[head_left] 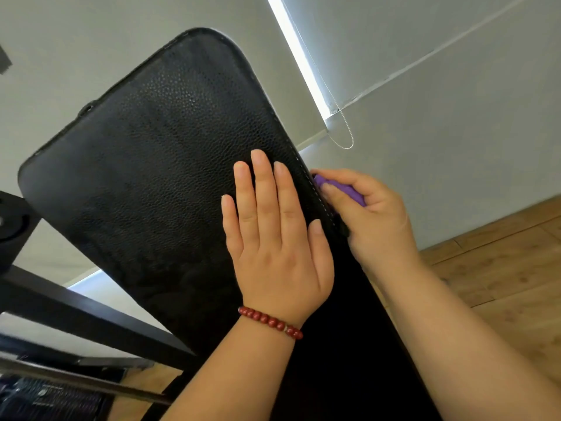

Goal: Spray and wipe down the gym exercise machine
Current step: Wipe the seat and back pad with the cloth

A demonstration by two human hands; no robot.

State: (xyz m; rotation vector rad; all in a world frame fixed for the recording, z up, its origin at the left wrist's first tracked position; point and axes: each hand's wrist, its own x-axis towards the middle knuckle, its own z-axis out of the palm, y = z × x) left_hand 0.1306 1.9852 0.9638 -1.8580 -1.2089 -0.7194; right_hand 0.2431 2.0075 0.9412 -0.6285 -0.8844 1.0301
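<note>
Gym machine pad fills most of the view: black, pebbly fake leather with rounded corners, tilted so its top leans off to the upper left. White stitching runs down its right edge. Black metal frame bars sit under it at the lower left. Behind it is a plain pale wall, with a bright strip of window light beside a blind and a bead chain hanging in a loop. The wood plank floor shows on the right.

Now the hands. The left hand lies flat on the pad's face near the right edge, palm down, fingers straight and close together, gripping nothing, just pressing on the surface. There's a red bead bracelet on that wrist.

The right hand is just beside it, off the pad's right side, fingers curled tight round a bunched purple cloth. The cloth is pushed up against the pad's side edge right by the stitching. Most of the cloth is buried in the fist, so only a bit pokes out.
</note>
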